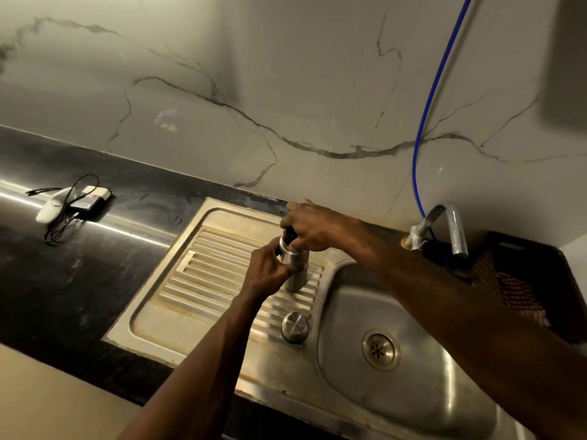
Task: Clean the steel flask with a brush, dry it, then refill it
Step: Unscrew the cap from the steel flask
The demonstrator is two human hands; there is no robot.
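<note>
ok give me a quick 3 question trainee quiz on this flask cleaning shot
1. True or false: the steel flask stands inside the sink basin.
2. Which hand grips the flask body? A) left hand B) right hand
3. Fill in: the round steel cap lies on the ribbed ____.

Key
1. False; it stands on the drainboard.
2. A; the right hand grips a dark thing at the flask's mouth.
3. drainboard

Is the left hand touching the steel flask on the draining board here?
Touching. The head view shows the left hand with its fingers curled round the upper body of the flask, no gap between them.
</note>
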